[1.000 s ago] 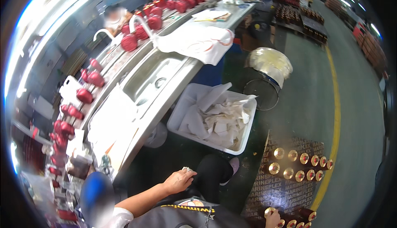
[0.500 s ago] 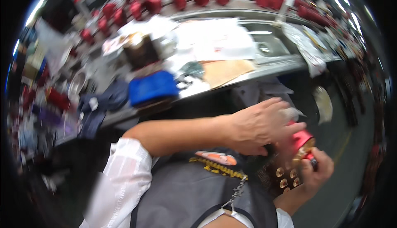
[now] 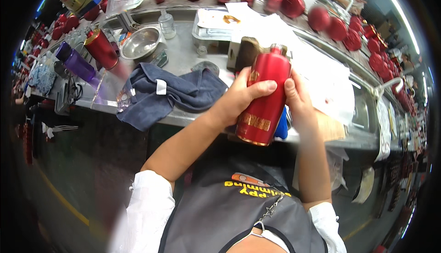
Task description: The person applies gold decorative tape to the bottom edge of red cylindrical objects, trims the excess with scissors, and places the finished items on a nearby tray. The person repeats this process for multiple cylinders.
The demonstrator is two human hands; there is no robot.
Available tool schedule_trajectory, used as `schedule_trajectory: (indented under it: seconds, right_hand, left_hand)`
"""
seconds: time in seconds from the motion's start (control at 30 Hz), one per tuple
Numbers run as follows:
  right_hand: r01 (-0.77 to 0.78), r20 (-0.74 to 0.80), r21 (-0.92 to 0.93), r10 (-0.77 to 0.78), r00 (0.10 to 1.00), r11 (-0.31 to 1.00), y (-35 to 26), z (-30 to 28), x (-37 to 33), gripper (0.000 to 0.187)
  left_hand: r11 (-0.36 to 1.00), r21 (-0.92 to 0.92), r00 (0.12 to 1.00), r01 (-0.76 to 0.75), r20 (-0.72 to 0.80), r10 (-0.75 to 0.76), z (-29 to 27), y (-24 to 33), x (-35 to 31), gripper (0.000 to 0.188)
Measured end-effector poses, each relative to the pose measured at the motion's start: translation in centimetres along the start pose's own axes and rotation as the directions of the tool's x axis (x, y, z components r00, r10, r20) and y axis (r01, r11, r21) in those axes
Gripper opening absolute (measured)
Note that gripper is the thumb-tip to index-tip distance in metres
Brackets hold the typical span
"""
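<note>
I hold a glossy red bottle (image 3: pixel 264 99) with gold markings and a gold rim at its lower end, tilted, in front of the bench edge. My left hand (image 3: pixel 239 97) is closed round its left side, thumb lying across the front. On the other side, my right hand (image 3: pixel 299 98) grips it with the thumb along its edge; most of the fingers are hidden behind. The bottle's narrower end points away from me, close to a dark brown block-like thing (image 3: pixel 248 54). Beneath the bottle, a bit of blue cloth or pad (image 3: pixel 282 123) shows.
A dark blue towel (image 3: pixel 172 92) lies left on the metal bench, near a steel bowl (image 3: pixel 141 43), a clear bottle (image 3: pixel 166 24), another red bottle (image 3: pixel 101 48) and a purple bottle (image 3: pixel 76 62). White sheets (image 3: pixel 321 74) cover the right, beside a sink (image 3: pixel 363 104). Red rounded pieces (image 3: pixel 292 5) line the back.
My view has swung left. Both hands have come from the lower right, where the left reached over a blurred red and gold thing, to the bench edge, now holding the red bottle together.
</note>
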State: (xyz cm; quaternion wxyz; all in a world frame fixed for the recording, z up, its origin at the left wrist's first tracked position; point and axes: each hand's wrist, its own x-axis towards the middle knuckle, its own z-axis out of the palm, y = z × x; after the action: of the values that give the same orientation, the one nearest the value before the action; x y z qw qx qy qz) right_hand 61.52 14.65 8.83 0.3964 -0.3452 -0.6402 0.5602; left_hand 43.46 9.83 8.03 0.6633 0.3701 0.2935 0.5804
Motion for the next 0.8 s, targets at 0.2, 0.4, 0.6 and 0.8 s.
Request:
schedule_trajectory:
  seconds: [0.2,0.4,0.6,0.8]
  right_hand:
    - [-0.107,0.006,-0.101,0.108,0.994,0.989,1.7,-0.2,3.6,0.07]
    - [0.048,-0.042,-0.213,-0.058,0.997,0.976,2.7,-1.2,2.0,0.07]
    - [0.166,0.085,-0.468,-0.143,0.986,0.868,2.8,-2.5,-1.6,0.076]
    - [0.199,0.129,-0.507,-0.154,0.98,0.839,2.6,-2.2,-2.4,0.08]
  left_hand:
    - [0.993,-0.075,0.983,0.086,-0.154,-0.097,-2.0,-1.1,2.3,0.068]
    - [0.991,0.129,0.981,-0.023,-0.186,0.047,-2.1,-1.9,1.4,0.105]
    - [0.383,0.869,0.93,-0.314,0.199,0.311,-3.4,-2.7,-3.9,0.128]
    - [0.117,0.966,0.914,-0.231,0.174,0.366,-3.2,-4.3,-4.1,0.12]
